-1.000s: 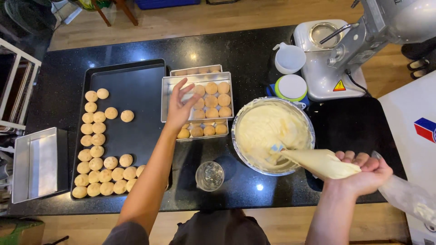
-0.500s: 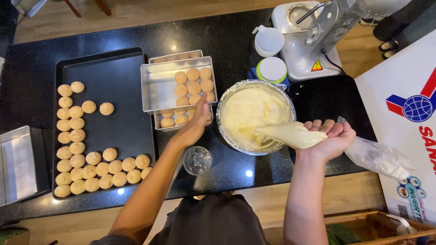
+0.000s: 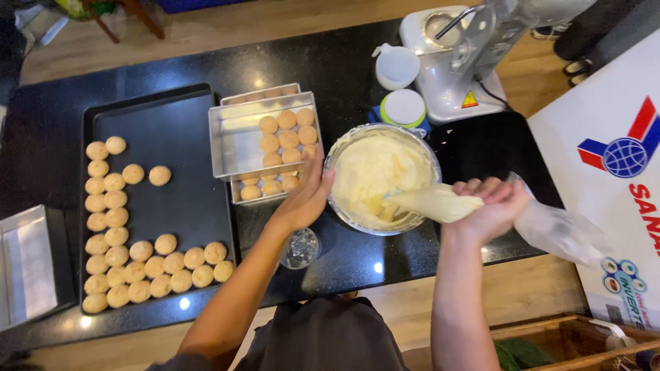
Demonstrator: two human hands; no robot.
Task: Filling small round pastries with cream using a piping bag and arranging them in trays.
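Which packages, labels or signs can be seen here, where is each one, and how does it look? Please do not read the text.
White carton: right edge, beside the black counter; printed red and blue emblem with a globe, red letters, small round pictures lower down.
Warning sticker: front of the white stand mixer, top right; small yellow triangle on red.
Round tub: between the mixer and the cream bowl; white lid, green rim.

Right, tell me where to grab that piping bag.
Grip the piping bag at its wide rear end, where the right hand wraps it, coming from the right. Its filled cone tapers left into the bowl; the empty tail trails right.
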